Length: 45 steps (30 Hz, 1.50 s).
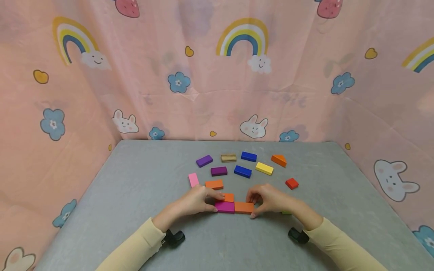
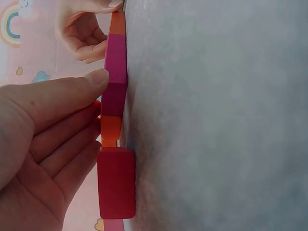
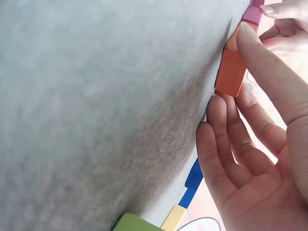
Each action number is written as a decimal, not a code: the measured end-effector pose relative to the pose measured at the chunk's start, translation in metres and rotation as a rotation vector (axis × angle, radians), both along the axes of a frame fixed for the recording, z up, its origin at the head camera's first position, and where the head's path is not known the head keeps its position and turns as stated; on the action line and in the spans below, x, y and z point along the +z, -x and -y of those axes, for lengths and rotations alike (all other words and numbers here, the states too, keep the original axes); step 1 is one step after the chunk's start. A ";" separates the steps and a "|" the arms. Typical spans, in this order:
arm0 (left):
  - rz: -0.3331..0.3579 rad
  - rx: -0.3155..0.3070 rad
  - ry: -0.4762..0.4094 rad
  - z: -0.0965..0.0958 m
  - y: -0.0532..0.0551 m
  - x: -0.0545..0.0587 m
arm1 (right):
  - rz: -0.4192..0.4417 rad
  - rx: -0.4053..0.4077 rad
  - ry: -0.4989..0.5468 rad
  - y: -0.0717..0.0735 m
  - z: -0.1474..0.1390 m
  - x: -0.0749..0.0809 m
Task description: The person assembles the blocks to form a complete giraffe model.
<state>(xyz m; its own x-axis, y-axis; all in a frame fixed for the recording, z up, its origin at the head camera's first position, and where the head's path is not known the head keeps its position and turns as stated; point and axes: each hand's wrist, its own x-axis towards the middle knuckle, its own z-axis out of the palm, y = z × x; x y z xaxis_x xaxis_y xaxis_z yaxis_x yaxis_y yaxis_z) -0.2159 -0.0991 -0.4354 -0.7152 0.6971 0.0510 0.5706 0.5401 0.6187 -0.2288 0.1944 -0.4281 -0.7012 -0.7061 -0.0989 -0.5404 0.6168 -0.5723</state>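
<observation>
A magenta block (image 1: pixel 225 207) and an orange block (image 1: pixel 244 207) lie end to end on the table in the head view. Behind the magenta one is another orange block (image 1: pixel 228 197). My left hand (image 1: pixel 194 201) pinches at the left end of the magenta block, thumb at its near corner and a finger over the orange block behind. At the orange block's right end, my right hand (image 1: pixel 271 198) pinches with the thumb on the near side and curled fingers behind. A red block (image 2: pixel 116 183) stands close by the left hand in the left wrist view, hidden in the head view.
Farther back lie several loose blocks, among them a pink block (image 1: pixel 193 180), an orange block (image 1: pixel 214 184), a blue block (image 1: pixel 242 171) and a yellow block (image 1: pixel 264 168). A red block (image 1: pixel 292 183) is to the right. A green block (image 3: pixel 137 224) sits near the right wrist.
</observation>
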 end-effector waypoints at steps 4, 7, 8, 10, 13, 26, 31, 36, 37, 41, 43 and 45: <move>0.003 -0.001 -0.010 0.000 0.000 0.000 | 0.008 -0.003 0.007 -0.001 0.000 0.000; 0.001 0.001 -0.012 0.000 0.001 -0.001 | 0.011 -0.006 0.013 -0.001 0.001 0.001; -0.002 0.000 -0.013 0.000 0.001 -0.001 | 0.014 -0.006 0.015 -0.001 0.001 0.001; 0.002 0.001 -0.013 0.000 0.001 -0.001 | 0.017 -0.005 0.015 -0.002 0.001 0.001; 0.005 0.001 -0.012 0.000 0.001 -0.001 | 0.022 -0.004 0.019 -0.002 0.001 0.002; 0.010 -0.004 -0.017 -0.001 0.002 -0.002 | 0.157 -0.018 0.092 0.014 -0.002 0.008; 0.007 -0.006 -0.007 0.000 0.002 -0.002 | 0.178 -0.024 0.173 0.030 0.010 0.020; -0.005 -0.013 -0.008 0.001 0.003 -0.001 | 0.123 -0.021 0.193 0.051 0.026 0.020; -0.009 -0.013 -0.006 0.001 0.003 -0.001 | 0.117 -0.020 0.197 0.055 0.029 0.019; -0.017 -0.016 -0.001 0.000 0.003 -0.001 | 0.100 -0.012 0.194 0.069 0.040 0.011; -0.014 -0.014 0.002 0.001 0.003 -0.001 | 0.097 -0.015 0.177 0.074 0.045 0.006; -0.012 -0.016 -0.001 0.001 0.003 -0.002 | 0.100 -0.017 0.161 0.077 0.050 0.003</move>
<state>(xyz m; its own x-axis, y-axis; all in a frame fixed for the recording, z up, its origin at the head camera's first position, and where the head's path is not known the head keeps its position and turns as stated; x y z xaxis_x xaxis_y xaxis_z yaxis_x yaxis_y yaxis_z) -0.2188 -0.0998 -0.4371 -0.7036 0.7080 0.0602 0.5860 0.5303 0.6127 -0.3062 0.1446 -0.4251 -0.7056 -0.7065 -0.0551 -0.4662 0.5214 -0.7147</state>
